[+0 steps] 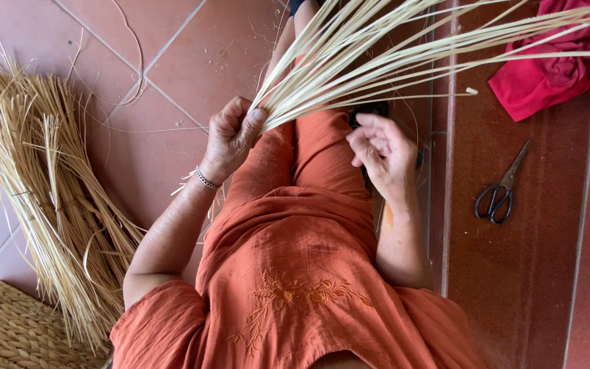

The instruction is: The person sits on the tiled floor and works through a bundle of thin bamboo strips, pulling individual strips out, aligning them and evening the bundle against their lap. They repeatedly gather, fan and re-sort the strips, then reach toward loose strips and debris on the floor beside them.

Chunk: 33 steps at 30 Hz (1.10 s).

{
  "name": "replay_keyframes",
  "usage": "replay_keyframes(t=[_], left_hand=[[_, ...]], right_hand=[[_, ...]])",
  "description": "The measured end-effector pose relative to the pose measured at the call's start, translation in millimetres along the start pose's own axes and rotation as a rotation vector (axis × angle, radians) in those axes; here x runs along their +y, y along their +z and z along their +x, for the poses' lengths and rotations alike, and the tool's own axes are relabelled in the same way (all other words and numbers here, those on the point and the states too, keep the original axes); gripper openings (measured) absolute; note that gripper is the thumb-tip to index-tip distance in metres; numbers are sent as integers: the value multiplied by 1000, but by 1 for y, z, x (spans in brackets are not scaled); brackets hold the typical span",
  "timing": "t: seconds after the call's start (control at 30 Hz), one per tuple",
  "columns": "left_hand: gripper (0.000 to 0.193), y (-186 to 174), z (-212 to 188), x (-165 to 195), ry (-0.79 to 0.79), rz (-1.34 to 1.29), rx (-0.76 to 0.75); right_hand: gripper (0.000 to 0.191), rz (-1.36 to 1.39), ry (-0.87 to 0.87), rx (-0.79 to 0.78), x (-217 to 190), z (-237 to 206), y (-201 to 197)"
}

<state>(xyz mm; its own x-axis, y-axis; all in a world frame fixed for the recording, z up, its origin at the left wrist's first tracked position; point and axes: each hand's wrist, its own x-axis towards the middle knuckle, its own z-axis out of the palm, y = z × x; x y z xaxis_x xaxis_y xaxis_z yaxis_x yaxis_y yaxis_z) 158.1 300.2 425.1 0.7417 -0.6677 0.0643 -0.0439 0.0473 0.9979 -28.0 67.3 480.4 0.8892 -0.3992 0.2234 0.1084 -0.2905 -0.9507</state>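
Fanning from the left hand, pale flat straw strips

So the left hand sits above the lap, clamped round one end of a bunch of straw strips that fans up and to the right. The right hand is just beside it, off the strips. Loose straw pile lies far left on the floor, woven mat below it. Scissors lie right, cloth beyond them.
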Motion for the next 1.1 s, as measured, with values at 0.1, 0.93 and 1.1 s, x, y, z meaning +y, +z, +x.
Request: replay_keyframes(t=[0.1, 0.93, 1.1], left_hand=[[27, 6, -3, 4, -4, 37, 1], [26, 9, -11, 10, -109, 53, -41], [27, 16, -21, 10, -124, 119, -42]], right_hand=[[35, 278, 73, 15, 1, 9, 16], [100, 574, 211, 22, 0, 17, 4], [92, 766, 191, 222, 4, 21, -1]])
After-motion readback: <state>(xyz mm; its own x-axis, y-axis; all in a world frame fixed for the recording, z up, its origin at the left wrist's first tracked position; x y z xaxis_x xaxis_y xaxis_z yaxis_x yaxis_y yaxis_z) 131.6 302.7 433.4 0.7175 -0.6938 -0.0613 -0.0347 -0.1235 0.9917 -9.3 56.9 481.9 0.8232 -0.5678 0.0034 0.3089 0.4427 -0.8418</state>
